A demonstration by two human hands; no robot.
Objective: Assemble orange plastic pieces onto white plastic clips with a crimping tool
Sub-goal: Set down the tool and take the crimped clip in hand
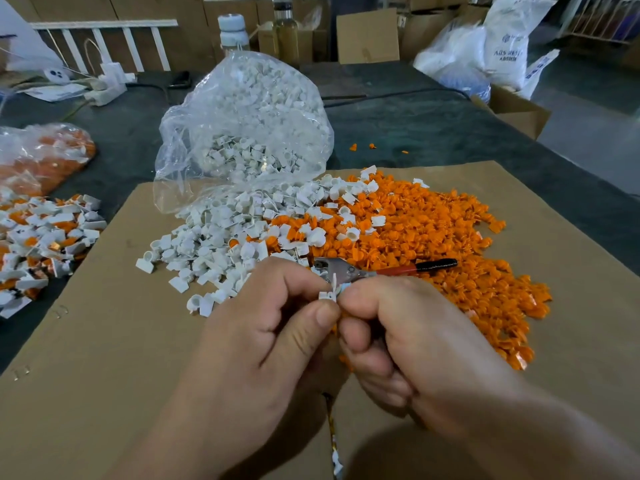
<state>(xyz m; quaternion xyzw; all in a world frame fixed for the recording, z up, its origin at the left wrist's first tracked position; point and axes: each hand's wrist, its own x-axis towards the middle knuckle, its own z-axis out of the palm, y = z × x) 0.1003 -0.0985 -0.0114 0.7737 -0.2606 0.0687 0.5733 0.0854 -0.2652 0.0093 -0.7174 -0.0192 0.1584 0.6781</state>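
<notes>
My left hand (273,327) and my right hand (391,327) meet at the middle of the cardboard sheet (104,341), both pinching one small white clip (330,293) between thumb and fingers. Whether an orange piece sits in it is hidden by my fingers. Just behind my hands lies the crimping tool (381,270), metal jaws to the left, red and black handles to the right, resting on the pile of orange pieces (433,244). A heap of loose white clips (221,244) spreads to the left of the orange pile.
A clear bag of white clips (249,133) stands open behind the heaps. At the left edge lie a pile of assembled white-and-orange parts (41,244) and a bag of orange pieces (45,154). Bottles, boxes and sacks stand at the back.
</notes>
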